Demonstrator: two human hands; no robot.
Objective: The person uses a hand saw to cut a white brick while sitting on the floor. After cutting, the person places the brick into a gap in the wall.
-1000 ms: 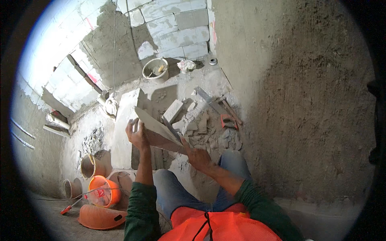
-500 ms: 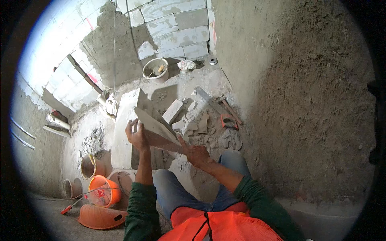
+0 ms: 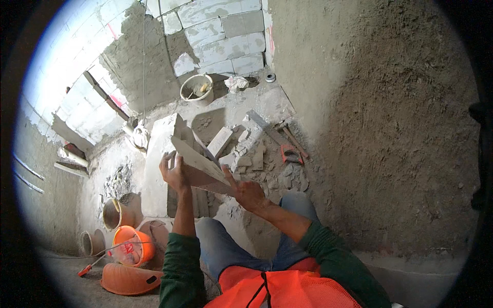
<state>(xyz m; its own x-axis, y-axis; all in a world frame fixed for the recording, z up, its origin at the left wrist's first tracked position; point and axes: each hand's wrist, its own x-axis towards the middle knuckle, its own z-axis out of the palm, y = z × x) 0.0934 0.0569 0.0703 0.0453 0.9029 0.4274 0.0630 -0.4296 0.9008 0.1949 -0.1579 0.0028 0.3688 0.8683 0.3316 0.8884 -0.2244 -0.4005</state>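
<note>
Slab (image 3: 198,162) occupies left hand (image 3: 176,175); orange bucket (image 3: 147,250) bears lettering

Count: 2 hands, left hand (image 3: 175,173) and right hand (image 3: 250,195). Centre: 1 slab (image 3: 200,163), 1 grey blade (image 3: 207,151). Centre right: 1 red-handled saw (image 3: 269,130), 1 hammer (image 3: 296,142). Upper centre: 1 white bucket (image 3: 200,99), 1 roll (image 3: 270,78). Lower left: 1 orange bucket (image 3: 148,251), 2 dull round containers (image 3: 127,217). Rubble (image 3: 259,156): many pieces, uncountable.

The scene is viewed from the person's head by a fisheye lens, aimed down just right of the held pale block (image 3: 196,159). On its near side the legs (image 3: 222,246) are included; beyond it the white wall (image 3: 233,47) is shown farther off, perhaps overexposed.
</note>
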